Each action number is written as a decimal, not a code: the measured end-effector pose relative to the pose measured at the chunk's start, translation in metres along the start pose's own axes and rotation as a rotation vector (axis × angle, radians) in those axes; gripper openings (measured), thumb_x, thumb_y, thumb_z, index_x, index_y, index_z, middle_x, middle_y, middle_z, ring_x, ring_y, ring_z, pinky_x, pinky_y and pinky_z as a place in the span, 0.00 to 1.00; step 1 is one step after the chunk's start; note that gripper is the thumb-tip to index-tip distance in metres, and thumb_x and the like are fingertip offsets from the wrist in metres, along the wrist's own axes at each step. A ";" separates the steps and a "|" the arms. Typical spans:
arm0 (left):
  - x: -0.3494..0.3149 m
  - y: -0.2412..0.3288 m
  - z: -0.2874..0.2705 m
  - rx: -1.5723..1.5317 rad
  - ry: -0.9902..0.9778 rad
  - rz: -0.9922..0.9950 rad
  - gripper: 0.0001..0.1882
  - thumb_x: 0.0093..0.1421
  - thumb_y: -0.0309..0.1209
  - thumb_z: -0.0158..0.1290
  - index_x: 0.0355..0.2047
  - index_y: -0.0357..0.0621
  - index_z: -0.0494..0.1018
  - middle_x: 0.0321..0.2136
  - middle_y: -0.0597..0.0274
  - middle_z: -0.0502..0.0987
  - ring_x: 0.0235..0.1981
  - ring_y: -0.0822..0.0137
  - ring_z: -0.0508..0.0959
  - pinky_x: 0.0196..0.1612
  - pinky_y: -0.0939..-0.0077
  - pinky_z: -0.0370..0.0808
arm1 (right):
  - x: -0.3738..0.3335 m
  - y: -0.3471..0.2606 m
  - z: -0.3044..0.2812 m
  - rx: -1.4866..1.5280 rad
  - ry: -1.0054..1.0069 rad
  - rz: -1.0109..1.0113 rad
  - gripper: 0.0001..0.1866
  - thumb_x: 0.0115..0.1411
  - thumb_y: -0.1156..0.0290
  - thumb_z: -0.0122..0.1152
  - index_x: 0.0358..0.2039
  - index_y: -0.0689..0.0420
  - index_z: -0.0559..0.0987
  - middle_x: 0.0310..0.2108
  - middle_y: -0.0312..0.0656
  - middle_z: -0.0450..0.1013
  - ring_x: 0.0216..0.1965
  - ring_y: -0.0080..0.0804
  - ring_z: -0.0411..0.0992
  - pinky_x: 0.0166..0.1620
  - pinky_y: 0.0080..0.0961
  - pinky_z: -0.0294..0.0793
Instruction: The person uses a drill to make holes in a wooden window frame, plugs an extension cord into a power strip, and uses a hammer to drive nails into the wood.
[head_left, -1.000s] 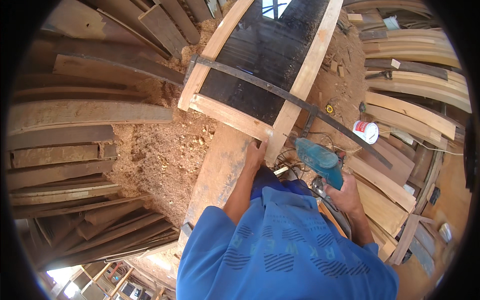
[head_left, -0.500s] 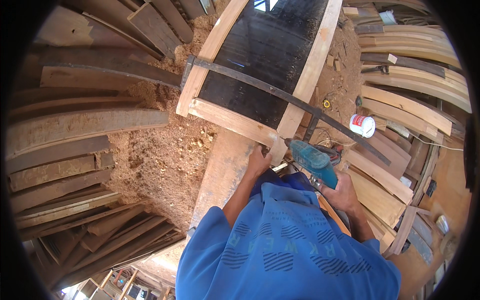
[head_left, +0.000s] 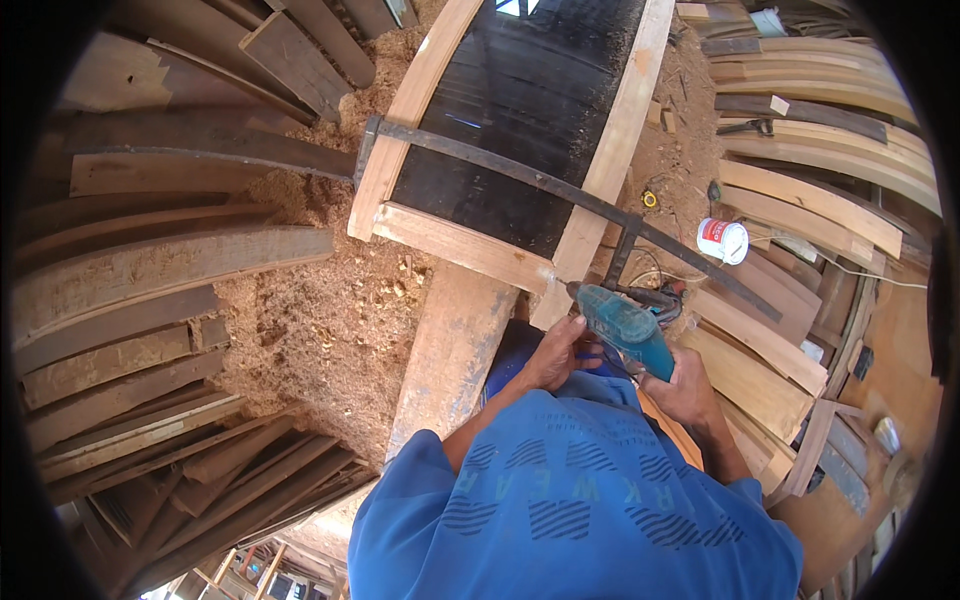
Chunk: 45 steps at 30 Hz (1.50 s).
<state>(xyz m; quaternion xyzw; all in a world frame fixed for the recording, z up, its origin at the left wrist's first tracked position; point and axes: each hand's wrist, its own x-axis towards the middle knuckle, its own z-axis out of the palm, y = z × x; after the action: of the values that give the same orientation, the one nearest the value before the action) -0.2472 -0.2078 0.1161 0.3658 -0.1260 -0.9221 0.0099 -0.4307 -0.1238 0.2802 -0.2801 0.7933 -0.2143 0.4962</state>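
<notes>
My right hand point(head_left: 690, 385) grips the handle of a teal power drill point(head_left: 622, 325). The drill's nose points up and left at the near right corner of a wooden frame point(head_left: 465, 243), close to the corner joint. Just left of the drill body is my left hand point(head_left: 562, 357), its fingers curled in; whatever they may hold is hidden. A long metal bar clamp point(head_left: 545, 183) lies across the frame, over both side rails. Inside the frame is a dark glossy panel point(head_left: 500, 115).
A worn board point(head_left: 440, 350) runs beneath the frame. Wood shavings point(head_left: 320, 320) cover the floor at left. Stacked planks point(head_left: 120, 330) flank both sides. At right are a white bucket point(head_left: 722, 241), a tape measure point(head_left: 650, 199) and a cable.
My left hand has come away from the frame's corner and moved down and right to beside the drill. The drill stays at the corner in my right hand.
</notes>
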 end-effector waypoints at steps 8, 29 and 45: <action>-0.003 0.021 0.025 -0.230 -0.210 -0.020 0.32 0.68 0.57 0.48 0.63 0.50 0.63 0.54 0.54 0.73 0.53 0.58 0.75 0.50 0.58 0.79 | 0.001 -0.008 -0.008 -0.062 -0.043 0.007 0.17 0.49 0.71 0.63 0.38 0.66 0.78 0.23 0.51 0.74 0.25 0.38 0.74 0.34 0.34 0.74; 0.000 0.036 0.039 -0.376 -0.335 0.006 0.33 0.68 0.55 0.48 0.62 0.43 0.62 0.56 0.47 0.72 0.56 0.52 0.76 0.52 0.50 0.81 | 0.010 -0.023 -0.011 -0.141 -0.040 -0.022 0.17 0.47 0.70 0.63 0.36 0.67 0.78 0.26 0.59 0.75 0.30 0.58 0.76 0.37 0.43 0.74; -0.011 0.062 0.064 -0.696 -0.127 -0.066 0.26 0.61 0.53 0.60 0.49 0.48 0.71 0.43 0.59 0.79 0.46 0.59 0.80 0.52 0.52 0.77 | 0.038 -0.081 -0.023 -0.499 -0.266 0.033 0.15 0.44 0.70 0.63 0.31 0.67 0.77 0.29 0.62 0.76 0.36 0.62 0.76 0.43 0.47 0.75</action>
<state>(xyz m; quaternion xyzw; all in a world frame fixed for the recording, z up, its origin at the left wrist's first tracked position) -0.2873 -0.2525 0.1832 0.2864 0.2073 -0.9304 0.0963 -0.4461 -0.2079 0.3145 -0.4064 0.7540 0.0345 0.5149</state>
